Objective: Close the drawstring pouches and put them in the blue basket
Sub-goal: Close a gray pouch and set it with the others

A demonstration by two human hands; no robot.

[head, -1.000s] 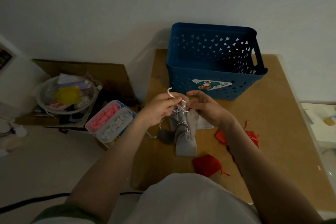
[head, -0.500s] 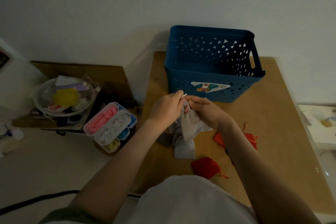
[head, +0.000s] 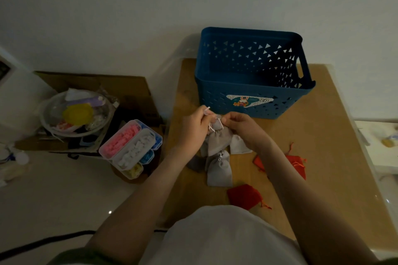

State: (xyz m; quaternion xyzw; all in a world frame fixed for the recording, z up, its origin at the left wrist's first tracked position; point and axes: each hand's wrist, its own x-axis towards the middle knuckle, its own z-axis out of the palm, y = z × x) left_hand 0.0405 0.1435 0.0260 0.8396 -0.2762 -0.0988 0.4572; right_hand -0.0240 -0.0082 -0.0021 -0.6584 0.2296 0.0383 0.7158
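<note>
Now our left hand pinches the white drawstring | our right hand pinches the neck of the small grey fabric pouch | pouch above the wooden desk, before the blue perforated plastic basket at its far edge.

You have one view, from the wide-angle camera on your head, looking forward and down over your chest at the table. Your left hand and right hand are near it, at frame centre; the blue basket stands farther, by the wall.
</note>
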